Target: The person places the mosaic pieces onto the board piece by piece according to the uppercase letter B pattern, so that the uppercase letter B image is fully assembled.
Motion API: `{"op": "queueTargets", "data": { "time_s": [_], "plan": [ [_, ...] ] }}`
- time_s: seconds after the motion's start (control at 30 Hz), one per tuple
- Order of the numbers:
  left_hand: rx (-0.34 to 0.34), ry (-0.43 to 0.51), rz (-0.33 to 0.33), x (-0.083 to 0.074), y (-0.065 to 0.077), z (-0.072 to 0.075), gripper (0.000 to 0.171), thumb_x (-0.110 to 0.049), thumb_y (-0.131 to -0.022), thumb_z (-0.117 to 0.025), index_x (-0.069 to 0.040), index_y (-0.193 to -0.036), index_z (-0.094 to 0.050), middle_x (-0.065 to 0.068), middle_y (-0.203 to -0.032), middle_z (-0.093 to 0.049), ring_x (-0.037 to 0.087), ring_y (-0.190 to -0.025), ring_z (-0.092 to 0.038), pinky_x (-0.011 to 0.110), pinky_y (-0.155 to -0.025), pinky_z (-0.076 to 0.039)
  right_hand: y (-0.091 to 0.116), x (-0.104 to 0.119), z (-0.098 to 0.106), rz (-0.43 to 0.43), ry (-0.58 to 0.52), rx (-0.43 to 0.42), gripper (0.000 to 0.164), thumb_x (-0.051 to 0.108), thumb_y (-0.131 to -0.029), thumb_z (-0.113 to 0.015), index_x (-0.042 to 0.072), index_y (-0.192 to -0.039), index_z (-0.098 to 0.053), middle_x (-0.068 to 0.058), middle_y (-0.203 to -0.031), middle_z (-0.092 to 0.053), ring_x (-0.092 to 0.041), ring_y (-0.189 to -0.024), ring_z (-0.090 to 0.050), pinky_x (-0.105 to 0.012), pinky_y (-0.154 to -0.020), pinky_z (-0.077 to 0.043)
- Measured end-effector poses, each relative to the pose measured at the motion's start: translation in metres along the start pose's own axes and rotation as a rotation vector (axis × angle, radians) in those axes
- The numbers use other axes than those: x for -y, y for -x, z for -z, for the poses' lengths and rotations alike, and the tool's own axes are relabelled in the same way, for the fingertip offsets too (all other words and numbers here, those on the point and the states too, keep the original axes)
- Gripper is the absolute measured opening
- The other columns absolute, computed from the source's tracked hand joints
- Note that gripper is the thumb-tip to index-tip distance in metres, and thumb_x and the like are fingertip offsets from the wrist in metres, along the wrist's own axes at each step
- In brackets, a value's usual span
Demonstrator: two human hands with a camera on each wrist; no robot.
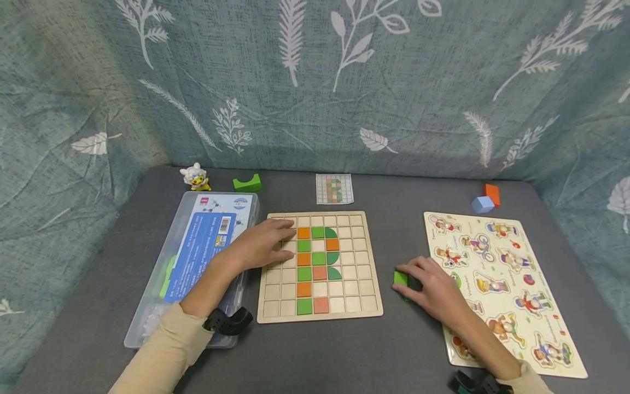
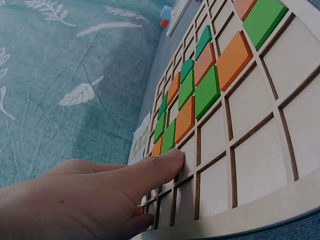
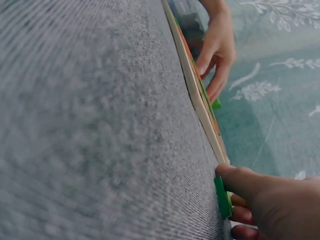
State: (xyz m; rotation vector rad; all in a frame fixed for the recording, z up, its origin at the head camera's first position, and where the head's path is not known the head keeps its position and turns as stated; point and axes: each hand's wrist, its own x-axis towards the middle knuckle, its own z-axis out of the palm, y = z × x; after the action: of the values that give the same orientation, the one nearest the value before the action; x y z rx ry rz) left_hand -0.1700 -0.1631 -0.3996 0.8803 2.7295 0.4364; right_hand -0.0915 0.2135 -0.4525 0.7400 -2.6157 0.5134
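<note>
A square wooden grid board (image 1: 344, 309) holds green, orange and salmon square tiles and several dark green rounded pieces. My left hand (image 1: 261, 243) rests over the board's left side, fingers extended; its thumb (image 2: 172, 159) touches the grid beside the tile column in the left wrist view. To the right of the board, my right hand (image 1: 433, 287) is low over the table, with thumb and fingers round a bright green tile (image 1: 400, 278). Something dark green shows under that tile. In the right wrist view the green pieces (image 3: 223, 198) stand by the thumb, with the other fingers partly hidden behind.
A small printed pattern card (image 1: 334, 189) lies behind the board. At left are a clear plastic case (image 1: 246, 205), a toy figure (image 1: 195, 177) and a green arch block (image 1: 248, 183). A picture puzzle board (image 1: 492, 306), blue block (image 1: 483, 204) and orange block (image 1: 491, 194) lie right.
</note>
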Motion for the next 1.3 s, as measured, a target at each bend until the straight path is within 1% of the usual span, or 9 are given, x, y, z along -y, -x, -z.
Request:
{"op": "queueTargets", "data": {
  "time_s": [0.13, 0.23, 0.33, 0.5, 0.63, 0.77, 0.87, 1.1, 1.3],
  "plan": [
    [0.013, 0.003, 0.005, -0.001, 0.0, 0.0, 0.056, -0.03, -0.092, -0.066, -0.002, -0.139, -0.053, 0.018, -0.151, -0.043, 0.038, -0.141, -0.038, 0.053, -0.115, -0.034, 0.0, 0.0, 0.0, 0.004, -0.008, 0.017, 0.034, 0.023, -0.069, -0.086, 0.011, -0.098, -0.076, 0.002, -0.088, -0.063, -0.01, -0.078, -0.055, -0.025, -0.06, -0.047],
    [0.014, 0.001, 0.006, -0.001, 0.0, 0.001, 0.056, -0.03, -0.092, -0.066, -0.002, -0.139, -0.053, 0.018, -0.151, -0.042, 0.038, -0.141, -0.037, 0.053, -0.115, -0.034, -0.003, 0.001, 0.0, 0.016, -0.013, 0.008, 0.031, 0.023, -0.068, -0.086, 0.011, -0.096, -0.077, 0.003, -0.086, -0.061, -0.008, -0.075, -0.053, -0.023, -0.059, -0.045],
    [0.012, -0.002, 0.009, 0.0, 0.0, 0.001, 0.056, -0.03, -0.092, -0.066, -0.002, -0.139, -0.053, 0.018, -0.151, -0.042, 0.038, -0.141, -0.037, 0.053, -0.115, -0.034, -0.01, 0.007, -0.003, 0.049, -0.06, -0.015, 0.029, 0.02, -0.069, -0.086, 0.01, -0.094, -0.076, 0.003, -0.084, -0.06, -0.006, -0.072, -0.051, -0.02, -0.059, -0.043],
    [0.01, 0.001, 0.006, 0.0, 0.001, 0.002, 0.056, -0.029, -0.092, -0.067, -0.002, -0.139, -0.053, 0.018, -0.151, -0.043, 0.038, -0.141, -0.038, 0.053, -0.115, -0.035, -0.027, 0.029, -0.012, 0.153, -0.202, -0.044, 0.03, 0.015, -0.07, -0.085, 0.007, -0.096, -0.073, 0.001, -0.089, -0.061, -0.005, -0.073, -0.053, -0.018, -0.063, -0.045],
    [0.003, -0.005, -0.003, 0.0, 0.001, 0.001, 0.056, -0.03, -0.091, -0.067, -0.002, -0.138, -0.054, 0.018, -0.15, -0.043, 0.038, -0.14, -0.039, 0.052, -0.115, -0.035, -0.039, 0.052, -0.021, 0.217, -0.266, -0.003, 0.028, 0.019, -0.075, -0.082, 0.009, -0.099, -0.073, 0.002, -0.094, -0.063, -0.004, -0.076, -0.056, -0.017, -0.067, -0.048],
    [0.003, -0.009, -0.007, 0.0, 0.0, 0.0, 0.055, -0.03, -0.091, -0.067, -0.002, -0.137, -0.054, 0.019, -0.15, -0.044, 0.038, -0.14, -0.039, 0.052, -0.114, -0.035, -0.047, 0.069, -0.028, 0.267, -0.271, 0.055, 0.027, 0.024, -0.08, -0.08, 0.011, -0.102, -0.072, 0.003, -0.097, -0.065, -0.003, -0.078, -0.057, -0.017, -0.068, -0.051],
    [0.005, -0.009, -0.007, 0.0, 0.0, 0.0, 0.055, -0.029, -0.092, -0.067, -0.003, -0.137, -0.054, 0.019, -0.15, -0.044, 0.038, -0.14, -0.039, 0.052, -0.114, -0.036, -0.052, 0.076, -0.031, 0.31, -0.259, 0.068, 0.024, 0.025, -0.079, -0.08, 0.013, -0.099, -0.072, 0.004, -0.094, -0.064, -0.004, -0.077, -0.057, -0.016, -0.067, -0.051],
    [0.003, -0.01, -0.002, -0.001, 0.001, 0.002, 0.055, -0.03, -0.091, -0.067, -0.002, -0.137, -0.054, 0.019, -0.15, -0.044, 0.038, -0.14, -0.039, 0.052, -0.114, -0.036, -0.06, 0.08, -0.037, 0.42, -0.244, 0.068, 0.012, 0.021, -0.077, -0.082, 0.015, -0.086, -0.075, 0.005, -0.084, -0.063, -0.006, -0.076, -0.057, -0.015, -0.067, -0.049],
    [0.007, 0.0, 0.007, 0.0, 0.001, 0.002, 0.055, -0.03, -0.092, -0.067, -0.003, -0.138, -0.053, 0.018, -0.15, -0.043, 0.037, -0.141, -0.038, 0.053, -0.115, -0.035, -0.064, 0.083, -0.039, 0.445, -0.21, 0.076, 0.011, 0.021, -0.079, -0.081, 0.016, -0.084, -0.073, 0.004, -0.087, -0.063, -0.006, -0.079, -0.058, -0.015, -0.07, -0.051]
  ]
}}
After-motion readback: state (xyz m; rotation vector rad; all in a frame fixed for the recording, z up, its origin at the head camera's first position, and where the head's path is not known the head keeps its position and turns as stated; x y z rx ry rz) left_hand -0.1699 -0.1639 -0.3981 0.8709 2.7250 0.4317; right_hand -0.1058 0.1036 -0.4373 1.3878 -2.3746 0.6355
